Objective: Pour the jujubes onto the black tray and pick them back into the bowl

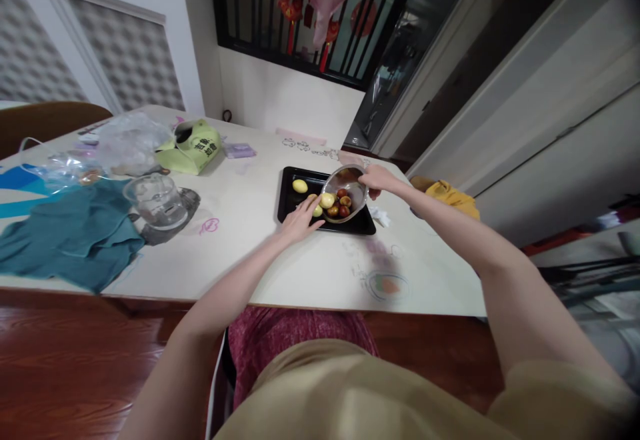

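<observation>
My right hand (379, 180) grips the rim of a metal bowl (355, 187), which is tilted toward the left over a black tray (370, 228). Several reddish-brown round fruits (344, 211) sit low in the bowl, with pale yellow ones (327, 200) at its lip. My left hand (300, 221) is stretched out palm down beside the bowl's left edge, its fingertips by the yellow pieces. One yellow oval fruit (300, 186) lies in the tray's far left corner. Their exact kind is too small to tell.
A crumpled white tissue (381, 216) lies right of the tray. To the left are a teal cloth (75, 233), a clear plastic container (157, 203), a yellow-green visor (197, 150) and clear plastic bags (127, 140). The table's front edge (310, 307) is close to my body.
</observation>
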`<state>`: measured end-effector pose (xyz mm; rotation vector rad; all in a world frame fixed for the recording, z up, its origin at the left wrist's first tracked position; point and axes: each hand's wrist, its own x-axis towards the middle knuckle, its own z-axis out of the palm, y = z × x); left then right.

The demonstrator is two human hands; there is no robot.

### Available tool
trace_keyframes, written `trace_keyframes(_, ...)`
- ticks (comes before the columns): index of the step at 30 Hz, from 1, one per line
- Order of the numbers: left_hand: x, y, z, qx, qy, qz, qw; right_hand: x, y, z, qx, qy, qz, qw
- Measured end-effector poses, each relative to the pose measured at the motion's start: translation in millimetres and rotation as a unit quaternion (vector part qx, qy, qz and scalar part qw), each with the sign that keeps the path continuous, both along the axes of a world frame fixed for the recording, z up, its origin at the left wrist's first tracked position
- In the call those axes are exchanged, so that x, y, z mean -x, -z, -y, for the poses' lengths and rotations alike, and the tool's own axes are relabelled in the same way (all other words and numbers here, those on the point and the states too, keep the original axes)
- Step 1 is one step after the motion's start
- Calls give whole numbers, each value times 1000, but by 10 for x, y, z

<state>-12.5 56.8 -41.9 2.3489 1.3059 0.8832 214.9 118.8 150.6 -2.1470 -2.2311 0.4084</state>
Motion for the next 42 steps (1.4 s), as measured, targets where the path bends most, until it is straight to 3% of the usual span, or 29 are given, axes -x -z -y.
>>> trace_keyframes(7, 10, -18, 13, 1, -4, -12, 1000, -60, -144, 31, -3, -10, 93, 996)
trace_keyframes(19, 0, -6, 24, -13, -8, -25, 1000, -405, -258, 130, -27, 71, 156, 985)
trace_keyframes(22, 19, 14, -3, -27, 1, 20, 999, -627, -311, 248, -42, 97, 111, 988)
trace_keyframes(24, 50, 14, -19, -34, 16, 65, 997, -772, -276, 379, -27, 92, 24, 995)
trace_keyframes(26, 89, -2, -24, -29, 31, 106, 993, -881, -148, 543, 2, 62, -79, 995)
trace_keyframes(29, 128, -54, 1, -11, 46, 148, 988, -931, 207, 821, 55, -13, -184, 981)
trace_keyframes(34, 131, -147, 131, 11, 70, 183, 981, -757, 907, 1200, 134, -206, -318, 916)
trace_keyframes(38, 193, -146, 293, 29, 80, 227, 970, -612, 1248, 1257, 137, -261, -343, 892)
trace_keyframes(42, 322, -105, 520, 45, 95, 284, 953, -529, 1368, 1119, 69, -248, -341, 904)
